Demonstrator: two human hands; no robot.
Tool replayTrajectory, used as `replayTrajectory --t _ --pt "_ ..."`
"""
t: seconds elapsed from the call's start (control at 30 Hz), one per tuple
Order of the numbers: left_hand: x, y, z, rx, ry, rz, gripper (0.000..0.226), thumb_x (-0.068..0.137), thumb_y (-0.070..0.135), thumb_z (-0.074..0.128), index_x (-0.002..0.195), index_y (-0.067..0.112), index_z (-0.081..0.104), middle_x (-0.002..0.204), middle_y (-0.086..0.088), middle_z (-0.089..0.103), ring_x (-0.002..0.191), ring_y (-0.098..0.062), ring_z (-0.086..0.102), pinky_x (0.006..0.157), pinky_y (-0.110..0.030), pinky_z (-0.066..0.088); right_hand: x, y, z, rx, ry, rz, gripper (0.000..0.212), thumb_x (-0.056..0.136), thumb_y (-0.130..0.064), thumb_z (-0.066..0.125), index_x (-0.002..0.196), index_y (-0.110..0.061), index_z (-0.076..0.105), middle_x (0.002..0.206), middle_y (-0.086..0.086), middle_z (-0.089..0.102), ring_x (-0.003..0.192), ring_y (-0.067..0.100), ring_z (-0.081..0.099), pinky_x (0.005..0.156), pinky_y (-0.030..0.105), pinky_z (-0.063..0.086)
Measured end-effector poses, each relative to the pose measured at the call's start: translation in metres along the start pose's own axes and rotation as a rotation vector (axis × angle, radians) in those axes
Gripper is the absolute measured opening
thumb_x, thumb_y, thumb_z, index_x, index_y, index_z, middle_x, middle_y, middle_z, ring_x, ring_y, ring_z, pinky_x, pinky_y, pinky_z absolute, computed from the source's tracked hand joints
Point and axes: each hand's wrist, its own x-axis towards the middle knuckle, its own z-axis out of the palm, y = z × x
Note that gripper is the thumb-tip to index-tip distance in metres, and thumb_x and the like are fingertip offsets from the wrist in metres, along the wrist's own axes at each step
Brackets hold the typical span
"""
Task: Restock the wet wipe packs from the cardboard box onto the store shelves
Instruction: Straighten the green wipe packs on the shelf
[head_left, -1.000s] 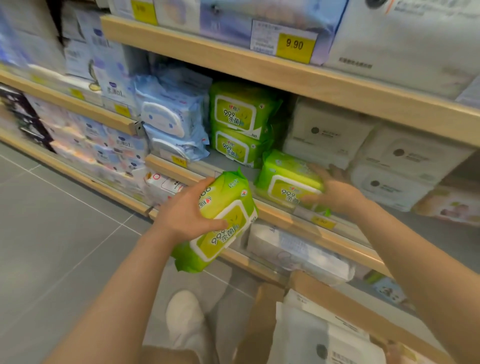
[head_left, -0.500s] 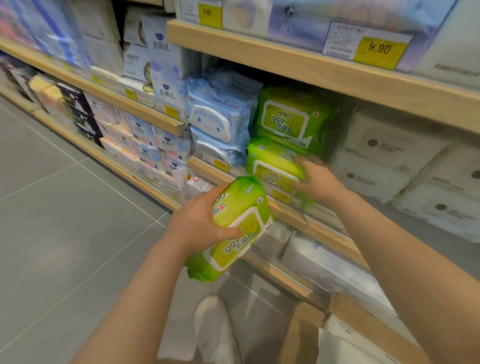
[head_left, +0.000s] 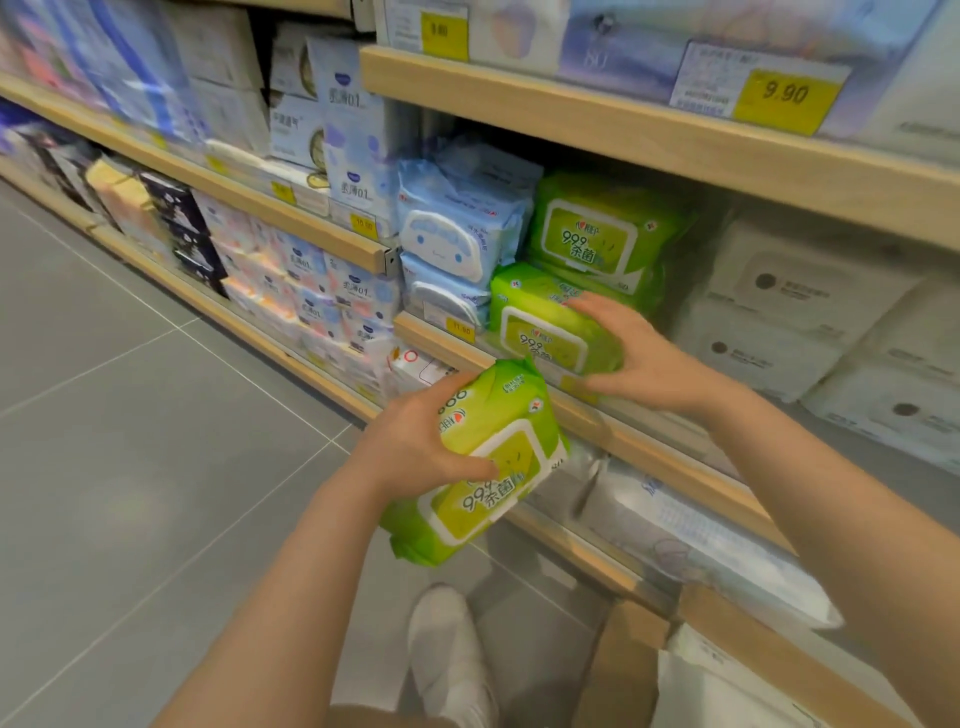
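Shelf pack (head_left: 545, 332): green, centre of frame, at the front of the middle shelf (head_left: 649, 441), below an upright green pack (head_left: 592, 239). A second ago it sat further right along the shelf; it has since slid left, up against the blue packs (head_left: 457, 244). Right hand (head_left: 639, 358) grips its right end, fingers over the top, thumb under the front edge. Likely a final nudge into line; placement looks nearly done.

Held pack (head_left: 483, 467): green, lower centre, off the shelf, tilted, just below and left of the shelf pack. Left hand (head_left: 421, 447) clasps it, thumb across the label. Hardly moved in that time; probably next to go up.

Box (head_left: 623, 670): cardboard, bottom right, on the floor beside a white shoe (head_left: 447, 654), white packs (head_left: 727, 691) showing inside. More restocking remains.
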Motion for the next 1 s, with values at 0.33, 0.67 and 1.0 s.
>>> replayTrajectory --t 0.33,0.67,1.0 --pt "-0.006 0.037 0.014 -0.103 -0.263 0.156 0.084 0.055 0.032 0.090 0.124 0.050 0.045 0.110 0.026 0.059 0.098 0.005 0.059 0.080 -0.019 0.051 -0.086 -0.015 0.032 0.775 -0.277 0.197 0.081 0.061 -0.003 0.083 0.130 -0.020 0.045 0.120 0.007 0.066 0.108 0.025 0.064 0.089 0.043 0.053" --pt "0.021 0.048 0.020 -0.638 0.181 -0.129 0.089 0.054 0.045 0.088 0.129 0.023 0.044 0.124 -0.001 0.060 0.109 -0.017 0.059 0.094 -0.041 0.050 -0.090 -0.009 0.017 0.738 0.384 0.258 0.074 0.050 -0.015 0.091 0.113 -0.025 0.055 0.104 -0.004 0.071 0.095 0.012 0.068 0.079 0.027 0.055" --pt "0.150 0.080 -0.036 -0.535 0.318 0.189 0.083 0.042 0.047 0.086 0.114 0.021 0.053 0.107 0.002 0.067 0.098 -0.017 0.065 0.090 -0.043 0.053 0.018 0.004 -0.029 0.575 0.562 0.338 0.054 0.074 -0.031 0.078 0.121 -0.014 0.059 0.108 0.000 0.062 0.096 0.015 0.059 0.063 0.006 0.045"
